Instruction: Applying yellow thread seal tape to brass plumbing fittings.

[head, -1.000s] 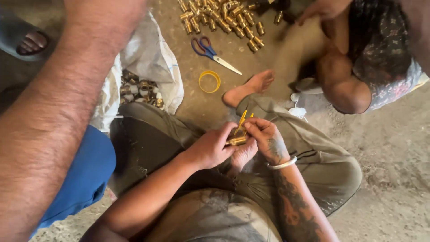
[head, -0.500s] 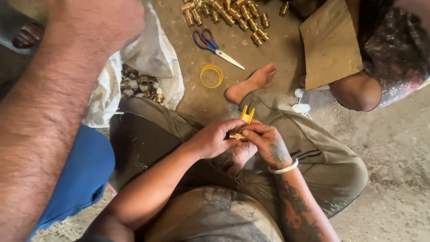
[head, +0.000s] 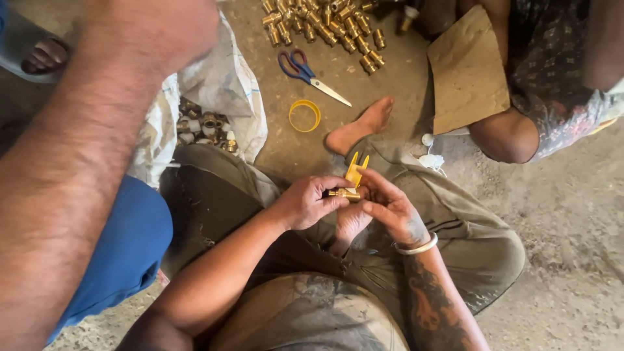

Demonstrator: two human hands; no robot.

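Observation:
Both my hands meet over my lap. My left hand (head: 304,203) pinches a small brass fitting (head: 344,193) that has a yellow plastic handle (head: 355,171) sticking up. My right hand (head: 389,213), with a white bangle and a tattooed forearm, holds the same fitting from the other side, fingertips on its end. I sit cross-legged in olive trousers, my bare foot (head: 361,126) pointing away on the ground.
A co-worker's bare forearm (head: 84,162) and blue trouser leg fill the left. A white sack (head: 224,84) holds metal fittings. Blue-handled scissors (head: 311,71), a yellow ring (head: 304,116) and a pile of brass fittings (head: 318,26) lie ahead. Another seated person holds cardboard (head: 467,71) at upper right.
My hands keep their hold on the fitting, with small finger shifts. The person at upper right has brought a cardboard piece down into view. The near forearm shifted slightly.

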